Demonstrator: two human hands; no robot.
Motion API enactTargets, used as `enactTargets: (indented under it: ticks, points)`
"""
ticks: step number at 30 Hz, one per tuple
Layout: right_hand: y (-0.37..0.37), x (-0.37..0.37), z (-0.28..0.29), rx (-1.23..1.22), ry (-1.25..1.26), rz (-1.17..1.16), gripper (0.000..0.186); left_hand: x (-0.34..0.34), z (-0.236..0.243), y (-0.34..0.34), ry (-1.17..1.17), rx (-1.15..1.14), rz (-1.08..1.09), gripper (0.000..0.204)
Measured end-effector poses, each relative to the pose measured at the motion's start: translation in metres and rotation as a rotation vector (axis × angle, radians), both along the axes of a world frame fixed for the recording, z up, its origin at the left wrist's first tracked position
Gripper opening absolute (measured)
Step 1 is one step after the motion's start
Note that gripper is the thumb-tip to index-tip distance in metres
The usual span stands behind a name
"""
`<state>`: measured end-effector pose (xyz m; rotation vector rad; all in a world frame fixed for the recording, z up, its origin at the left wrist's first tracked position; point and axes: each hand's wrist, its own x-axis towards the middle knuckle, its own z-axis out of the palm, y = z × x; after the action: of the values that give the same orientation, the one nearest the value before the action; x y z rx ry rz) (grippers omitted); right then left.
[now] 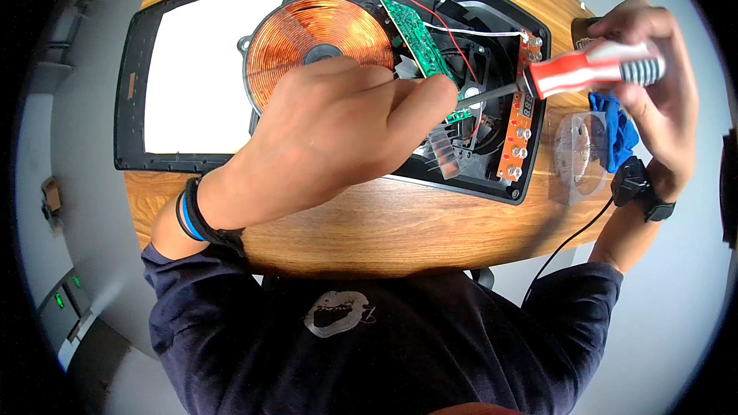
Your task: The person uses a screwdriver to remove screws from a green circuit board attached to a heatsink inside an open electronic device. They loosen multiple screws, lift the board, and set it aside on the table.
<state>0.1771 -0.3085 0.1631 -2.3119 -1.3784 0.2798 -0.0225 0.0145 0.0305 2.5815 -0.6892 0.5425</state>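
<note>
The screwdriver (569, 73) is over the right end of an opened black housing (532, 177), its long axis lying nearly crosswise to the person. Its shaft points to the person's left, with the tip end slightly nearer the body than the handle; the butt points right. The right hand (661, 54) holds the red-and-white handle near its striped end, fingers curved over the far side and thumb against the near side (both handle and hand are slightly blurred).

The left hand (338, 119) reaches across a copper coil (323, 27), back of the hand up, thumb and index finger drawn close together just beside the shaft's far end. Whether they pinch the tip, a part or nothing, I cannot tell. A green circuit board (411, 27) stands tilted beside that hand, red and white wires near it.

An orange strip board (516, 138) runs along the housing's right side, bearing a small digit display (527, 105), partly lit by glare. A pale printed figure marks the dark shirt (461, 330). On the wooden table (369, 223), a clear plastic box (573, 157) sits beside a blue cloth (615, 134).
</note>
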Motion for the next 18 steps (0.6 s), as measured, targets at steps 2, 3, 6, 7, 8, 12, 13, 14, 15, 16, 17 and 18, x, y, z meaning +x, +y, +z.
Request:
enactTargets:
  ticks: [2, 3, 6, 7, 8, 12, 13, 14, 15, 16, 17, 18]
  points:
    - [-0.001, -0.001, 0.002, -0.078, -0.009, -0.211, 0.057, 0.000, -0.001, -0.001, -0.004, 0.011, 0.003, 0.032]
    - [0.004, -0.001, -0.002, -0.033, 0.001, -0.173, 0.055, 0.000, -0.002, -0.001, -0.007, 0.016, 0.005, 0.031]
    - [0.012, -0.006, -0.007, 0.082, 0.078, -0.016, 0.053, 0.001, -0.002, 0.000, -0.015, 0.004, 0.001, 0.030]
    - [0.013, -0.008, -0.007, 0.100, 0.077, 0.024, 0.053, 0.001, -0.003, 0.000, -0.024, 0.001, 0.001, 0.029]
    - [0.011, -0.012, -0.006, 0.082, 0.001, 0.021, 0.053, 0.002, -0.004, 0.000, -0.032, -0.002, 0.000, 0.029]
    - [-0.003, 0.002, 0.012, -0.134, -0.014, -0.040, 0.059, 0.002, -0.003, 0.002, -0.058, 0.020, -0.013, 0.028]
    - [-0.002, 0.002, 0.009, -0.126, 0.009, -0.094, 0.062, 0.002, -0.003, 0.002, -0.060, 0.017, -0.015, 0.027]
    - [-0.002, 0.002, 0.005, -0.116, 0.031, -0.148, 0.065, 0.002, -0.003, 0.002, -0.063, 0.015, -0.017, 0.027]
    - [-0.002, 0.002, 0.002, -0.105, 0.055, -0.202, 0.068, 0.002, -0.004, 0.003, -0.066, 0.013, -0.019, 0.027]
    - [-0.001, 0.002, -0.005, -0.040, 0.080, -0.163, 0.068, 0.002, -0.004, 0.003, -0.064, 0.017, -0.016, 0.026]
    - [0.001, -0.003, -0.006, -0.003, 0.078, -0.129, 0.067, 0.002, -0.004, 0.002, -0.062, 0.021, -0.013, 0.026]
    - [0.006, -0.009, -0.005, 0.032, 0.074, -0.095, 0.066, 0.002, -0.004, 0.002, -0.061, 0.024, -0.010, 0.026]
